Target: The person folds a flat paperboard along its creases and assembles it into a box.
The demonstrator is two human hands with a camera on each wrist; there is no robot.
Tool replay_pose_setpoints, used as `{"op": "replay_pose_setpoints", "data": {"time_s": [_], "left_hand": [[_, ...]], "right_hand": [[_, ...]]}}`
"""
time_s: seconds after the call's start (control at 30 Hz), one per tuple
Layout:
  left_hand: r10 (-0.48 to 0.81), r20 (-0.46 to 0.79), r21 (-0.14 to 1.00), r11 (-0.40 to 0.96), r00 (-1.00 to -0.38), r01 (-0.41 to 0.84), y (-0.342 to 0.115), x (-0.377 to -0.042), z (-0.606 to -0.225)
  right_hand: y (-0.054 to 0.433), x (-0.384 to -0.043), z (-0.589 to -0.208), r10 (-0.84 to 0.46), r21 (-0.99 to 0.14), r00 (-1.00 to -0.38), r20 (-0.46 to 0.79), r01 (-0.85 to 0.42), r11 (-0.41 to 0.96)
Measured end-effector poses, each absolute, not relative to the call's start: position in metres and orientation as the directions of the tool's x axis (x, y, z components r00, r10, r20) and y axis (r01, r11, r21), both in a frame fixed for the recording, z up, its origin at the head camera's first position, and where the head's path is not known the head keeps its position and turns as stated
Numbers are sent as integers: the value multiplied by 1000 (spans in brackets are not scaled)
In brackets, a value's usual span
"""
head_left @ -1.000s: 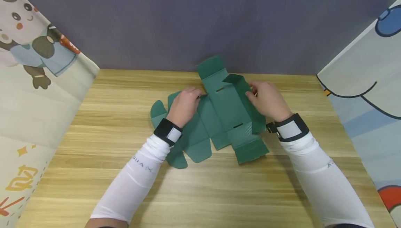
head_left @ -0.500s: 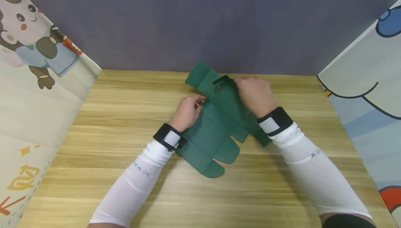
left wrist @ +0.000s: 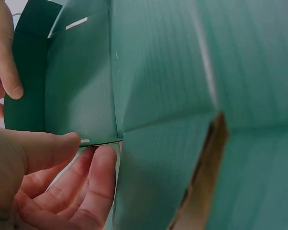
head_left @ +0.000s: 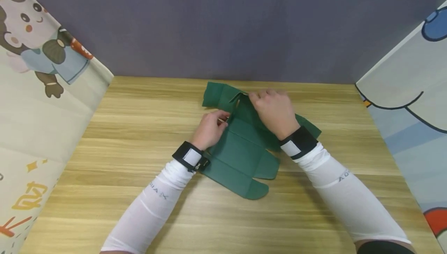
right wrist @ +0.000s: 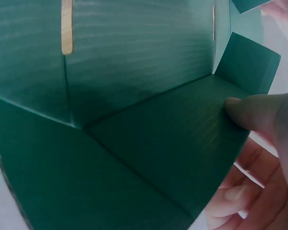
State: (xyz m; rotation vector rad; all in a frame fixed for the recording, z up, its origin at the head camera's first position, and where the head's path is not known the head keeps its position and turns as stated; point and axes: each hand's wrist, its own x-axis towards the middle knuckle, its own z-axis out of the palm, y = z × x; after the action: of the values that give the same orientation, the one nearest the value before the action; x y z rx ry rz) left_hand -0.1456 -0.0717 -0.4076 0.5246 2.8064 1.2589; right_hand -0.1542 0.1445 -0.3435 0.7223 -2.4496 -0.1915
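Observation:
A green cardboard box blank, creased and partly folded, lies turned at an angle on the wooden table. My left hand pinches its left edge; in the left wrist view the thumb is on top beside a small slot, with fingers beneath. On the far right side, my right hand holds a raised side panel. In the right wrist view, its thumb lies on the inner face and the fingers curl behind. Rounded flaps point towards the front; part of the blank is hidden under the right hand.
The light wood table runs back to a dark grey-blue wall panel. Cartoon-printed sheets stand on the left and right. Each wrist wears a black strap, and white sleeves cover the forearms.
The green box blank has been turned counterclockwise, its rounded flaps swinging from the left towards the front right. My right hand has moved left, still holding the side panel; my left hand has shifted slightly nearer.

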Motion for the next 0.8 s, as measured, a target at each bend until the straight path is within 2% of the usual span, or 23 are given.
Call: {"op": "replay_pose_setpoints", "data": {"time_s": [0.4,0.8], "left_hand": [[254,101,799,555,-962,230,-73,-143,-412],[279,142,787,550,-950,279,-68,-138,-411]], "right_hand": [[141,-139,-350,-577,317,-658,483,-483,816],[137,-131,-351,-574,304,-648,502,-488,818]]}}
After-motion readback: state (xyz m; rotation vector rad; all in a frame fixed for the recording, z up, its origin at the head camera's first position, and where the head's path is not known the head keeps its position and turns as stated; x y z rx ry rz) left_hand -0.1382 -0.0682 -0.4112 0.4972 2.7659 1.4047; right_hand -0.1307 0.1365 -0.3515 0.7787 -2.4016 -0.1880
